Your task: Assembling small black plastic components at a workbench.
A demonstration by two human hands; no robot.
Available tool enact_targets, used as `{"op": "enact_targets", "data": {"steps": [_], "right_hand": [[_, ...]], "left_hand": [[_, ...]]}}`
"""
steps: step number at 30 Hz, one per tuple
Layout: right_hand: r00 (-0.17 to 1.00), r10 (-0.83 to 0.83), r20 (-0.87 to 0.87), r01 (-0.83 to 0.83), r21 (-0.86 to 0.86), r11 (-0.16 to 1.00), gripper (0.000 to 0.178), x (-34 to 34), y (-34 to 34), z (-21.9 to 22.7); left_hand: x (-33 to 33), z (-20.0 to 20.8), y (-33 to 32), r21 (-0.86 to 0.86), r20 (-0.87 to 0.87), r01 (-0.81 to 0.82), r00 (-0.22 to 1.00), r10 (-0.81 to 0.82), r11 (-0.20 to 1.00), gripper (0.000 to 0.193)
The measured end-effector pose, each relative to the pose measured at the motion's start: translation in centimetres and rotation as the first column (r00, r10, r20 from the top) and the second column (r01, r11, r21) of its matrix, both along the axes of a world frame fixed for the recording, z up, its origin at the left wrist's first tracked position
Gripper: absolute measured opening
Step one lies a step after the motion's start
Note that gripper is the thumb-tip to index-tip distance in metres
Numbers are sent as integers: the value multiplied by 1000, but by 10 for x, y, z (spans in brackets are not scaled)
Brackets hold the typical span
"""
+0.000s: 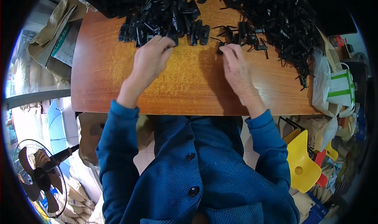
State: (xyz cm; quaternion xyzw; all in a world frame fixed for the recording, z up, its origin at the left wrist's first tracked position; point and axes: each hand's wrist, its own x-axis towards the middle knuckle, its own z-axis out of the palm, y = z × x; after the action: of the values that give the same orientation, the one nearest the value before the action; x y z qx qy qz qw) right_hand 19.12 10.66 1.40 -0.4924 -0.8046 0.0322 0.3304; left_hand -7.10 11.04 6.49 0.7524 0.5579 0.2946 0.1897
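Note:
My left hand [151, 58] is over the table with its fingers drawn together, slightly blurred. Its fingertips are at the near edge of a left-hand pile of black oblong plastic pieces [173, 17]; what they hold, if anything, is hidden. My right hand [237, 68] pinches a small black plastic part [221, 47] between thumb and fingers. Just beyond it lie several loose black parts with thin arms [246, 31]. A larger heap of similar thin-armed black parts [289, 35] spreads over the table's right side. Two flat black pieces [204, 34] stand between the hands.
The brown wooden table [106, 74] ends just before my body. Left of it are a paper bag [51, 27] and a standing fan [41, 178]. On the right hang a clear plastic bag [322, 82] and a green-white bag [340, 88], above a yellow chair [303, 161].

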Motion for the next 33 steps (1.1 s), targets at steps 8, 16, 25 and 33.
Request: {"op": "enact_targets", "data": {"steps": [8,16,25,33], "right_hand": [[825,269,497,-290,-37,956,30,53,75,8],[946,323,-26,-322,-199,926,32,69,47,19],[91,-641,-762,-651,-532,541,15,47,-20,3],[89,-600,-795,-641,-507,576,21,4,-63,7]], "left_hand": [[99,-26,85,73,-249,115,964,-93,991,13],[126,-45,100,135,-455,89,890,-18,987,21],[120,-57,51,-57,56,49,997,-46,997,21],[79,-34,-18,-499,729,212,626,276,840,26]]}}
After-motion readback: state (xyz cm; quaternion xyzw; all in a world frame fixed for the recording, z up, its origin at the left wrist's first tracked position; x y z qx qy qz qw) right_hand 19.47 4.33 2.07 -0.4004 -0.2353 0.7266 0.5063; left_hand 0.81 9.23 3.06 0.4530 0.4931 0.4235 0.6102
